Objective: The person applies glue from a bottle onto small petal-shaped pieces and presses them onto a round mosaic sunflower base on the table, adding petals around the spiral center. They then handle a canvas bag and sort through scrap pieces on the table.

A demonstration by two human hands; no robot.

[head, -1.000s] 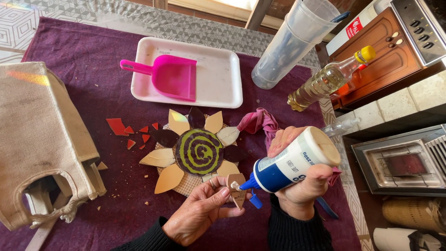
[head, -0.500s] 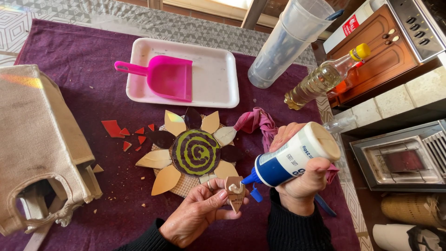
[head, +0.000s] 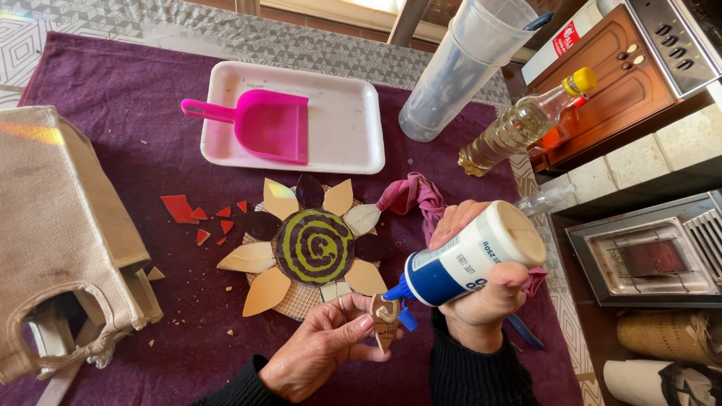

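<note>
My left hand [head: 320, 349] pinches a small brown petal-shaped tile piece [head: 384, 321] near the table's front edge. White glue lies on the piece. My right hand [head: 489, 301] grips a white and blue glue bottle [head: 470, 256], tipped so its blue nozzle touches the piece. Just behind lies a flower mosaic [head: 312, 246] with a dark disc bearing a green spiral, ringed by tan and dark petals on a mesh backing.
Red tile shards [head: 197, 216] lie left of the mosaic. A white tray [head: 353, 128] holds a pink dustpan [head: 263, 124]. A pink cloth [head: 414, 197], a clear plastic cup stack [head: 459, 68], an oil bottle [head: 523, 124] and a burlap bag [head: 60, 233] surround the purple cloth.
The glue bottle's nozzle stays on the piece while more white glue appears on it. The hands have shifted only slightly.
</note>
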